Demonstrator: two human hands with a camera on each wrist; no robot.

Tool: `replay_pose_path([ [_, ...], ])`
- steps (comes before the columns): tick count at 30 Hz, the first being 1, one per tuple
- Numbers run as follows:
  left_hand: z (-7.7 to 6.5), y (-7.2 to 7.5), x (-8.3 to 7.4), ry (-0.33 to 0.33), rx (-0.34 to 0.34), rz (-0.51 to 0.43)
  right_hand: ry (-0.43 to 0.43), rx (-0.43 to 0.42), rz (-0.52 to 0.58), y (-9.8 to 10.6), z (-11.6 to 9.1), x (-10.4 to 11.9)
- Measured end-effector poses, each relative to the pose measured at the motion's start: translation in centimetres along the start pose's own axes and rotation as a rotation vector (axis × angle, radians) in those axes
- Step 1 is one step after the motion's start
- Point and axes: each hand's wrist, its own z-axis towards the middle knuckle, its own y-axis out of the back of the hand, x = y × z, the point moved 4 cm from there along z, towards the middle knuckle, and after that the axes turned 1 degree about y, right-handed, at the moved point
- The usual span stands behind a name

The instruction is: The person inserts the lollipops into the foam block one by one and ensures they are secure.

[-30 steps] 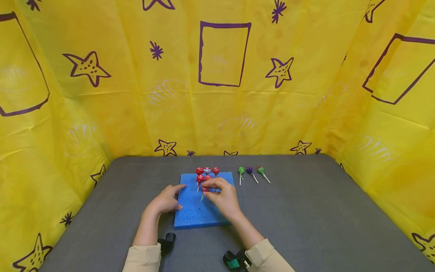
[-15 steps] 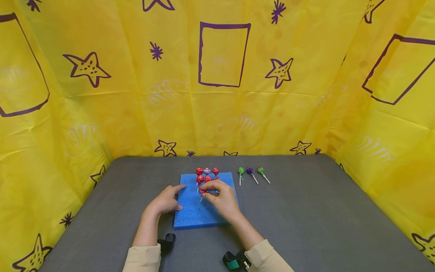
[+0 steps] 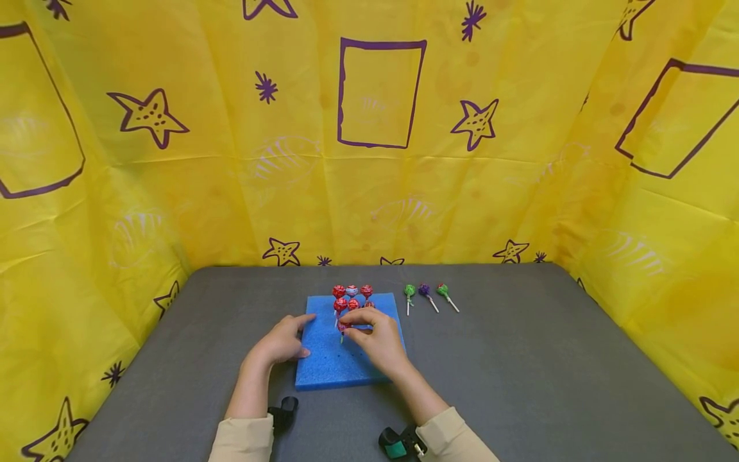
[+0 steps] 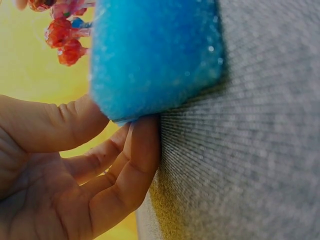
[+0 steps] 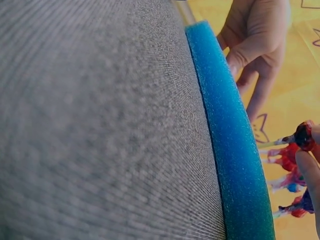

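Observation:
My right hand [image 3: 375, 333] pinches a red-wrapped lollipop [image 5: 303, 136] by its head between thumb and fingers. The stick points down at a blue foam block [image 3: 323, 372], in front of several upright lollipops, among them a red one [image 3: 340, 304]. My left hand [image 3: 281, 339] rests against the block's left edge, thumb and fingers spread and touching it. In the left wrist view, the thumb [image 4: 65, 122] meets the block's upper edge, while the other fingers [image 4: 142, 145] touch its side low by the table. Part of the held lollipop is hidden by my fingers in the head view.
Right of the block, a green lollipop [image 3: 410, 290], a purple one [image 3: 424, 290] and a red-green one [image 3: 443, 290] lie on the grey table [image 3: 519, 359]. Small holes dot the block's front part. A yellow patterned curtain [image 3: 231, 212] surrounds the table.
My right hand has shifted slightly left and down with the lollipop, its stick now lower over the foam. The left hand and the block stay where they were.

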Motion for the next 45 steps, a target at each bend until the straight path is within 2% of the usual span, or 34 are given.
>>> replay_pose_path([
  [11,0.1,0.1,-0.1,-0.004,-0.008,0.002,0.022,-0.009,0.006,0.2,0.3,0.2],
  [21,0.3,0.1,0.1,0.021,-0.011,-0.003,0.024,-0.072,0.01,1.2,0.7,0.7],
  [31,0.2,0.1,0.2,0.053,-0.012,-0.026,-0.03,-0.174,0.045,5.0,1.4,0.5],
  [38,0.2,0.1,0.1,0.051,-0.018,-0.022,-0.05,-0.247,-0.052,8.6,1.8,-1.3],
  [45,0.3,-0.1,0.0,0.044,-0.019,-0.032,-0.165,-0.346,-0.226,13.0,2.1,-3.2],
])
